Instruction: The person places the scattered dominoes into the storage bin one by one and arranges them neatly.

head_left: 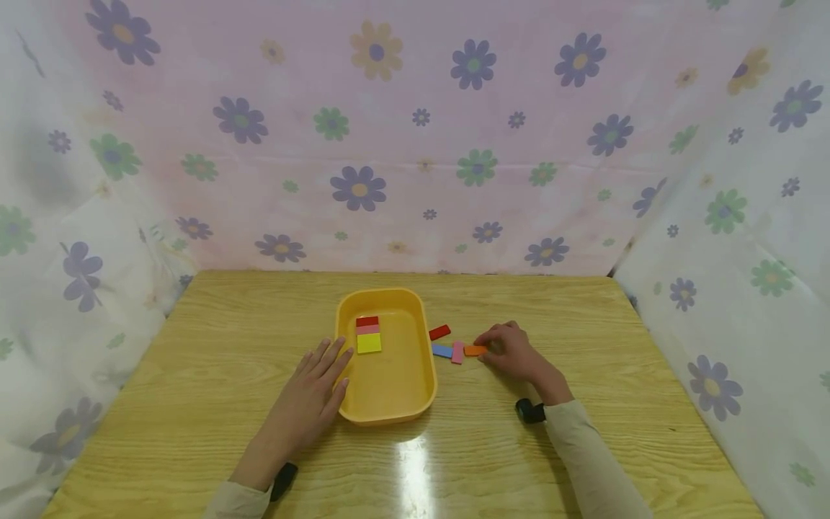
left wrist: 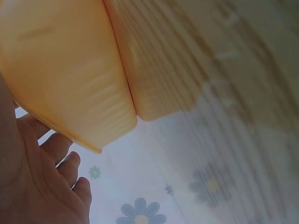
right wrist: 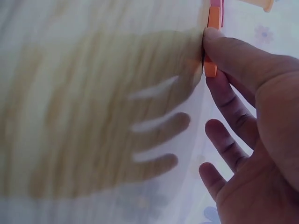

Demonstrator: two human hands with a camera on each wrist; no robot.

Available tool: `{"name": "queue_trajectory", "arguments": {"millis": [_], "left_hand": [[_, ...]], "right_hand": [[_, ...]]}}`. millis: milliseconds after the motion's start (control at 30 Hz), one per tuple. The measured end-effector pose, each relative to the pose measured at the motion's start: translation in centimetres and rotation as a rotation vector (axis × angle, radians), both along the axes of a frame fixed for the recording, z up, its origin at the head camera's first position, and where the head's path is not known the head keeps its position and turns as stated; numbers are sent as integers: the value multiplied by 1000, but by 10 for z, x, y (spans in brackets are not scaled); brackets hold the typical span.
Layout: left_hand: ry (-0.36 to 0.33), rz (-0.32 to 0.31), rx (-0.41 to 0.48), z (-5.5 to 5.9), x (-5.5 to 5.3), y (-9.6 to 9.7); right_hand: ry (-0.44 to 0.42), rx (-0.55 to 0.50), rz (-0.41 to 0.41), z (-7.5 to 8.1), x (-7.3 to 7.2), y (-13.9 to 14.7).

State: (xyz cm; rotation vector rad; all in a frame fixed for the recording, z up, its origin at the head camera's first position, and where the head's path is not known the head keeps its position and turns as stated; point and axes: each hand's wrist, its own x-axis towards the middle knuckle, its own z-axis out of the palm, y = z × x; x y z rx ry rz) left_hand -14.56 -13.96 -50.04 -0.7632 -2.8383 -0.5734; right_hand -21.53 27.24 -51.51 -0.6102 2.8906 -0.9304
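A yellow plastic tray point(head_left: 389, 389) stands on the wooden table. My left hand point(head_left: 311, 389) rests on its left rim with the fingers spread and fairly straight; the left wrist view shows that hand point(left wrist: 46, 177) against the tray's outer wall point(left wrist: 74, 70). Right of the tray, my right hand point(head_left: 512, 352) pinches an orange block point(head_left: 475, 351) between thumb and fingers, low at the tabletop. The same orange block point(right wrist: 211, 69) shows between the fingertips in the right wrist view. Beside it lie a pink block point(head_left: 457, 352), a blue block point(head_left: 442, 351) and a red block point(head_left: 439, 332).
Inside the tray, a red piece point(head_left: 367, 321), a pink piece point(head_left: 367, 330) and a yellow piece point(head_left: 369, 343) lie in a column near the left wall. A flowered cloth point(head_left: 415, 144) hangs behind the wooden table point(head_left: 246, 324) and at both sides.
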Motion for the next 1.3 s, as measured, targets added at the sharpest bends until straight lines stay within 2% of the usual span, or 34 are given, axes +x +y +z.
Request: {"name": "queue_trajectory", "arguments": {"millis": [200,367,633,1033,1233,1300], "left_hand": [[-3,-6,10,0,0,0],[0,-6,16,0,0,0],[-6,-5,29,0,1,1],[5,-9,24,1,0,1],[13,-10,17,1,0,1],[14,-10,19,1,0,2]], "right_hand": [[-6,6,-5,-1,2,2],[-23,-80,9,-1,7,3],[-56,-170,-36,4,17,1],[-132,-471,-114,4,23,-3],[-102,-549,-165,-1,24,-7],[-117,-591,-193,0,26,-10]]}}
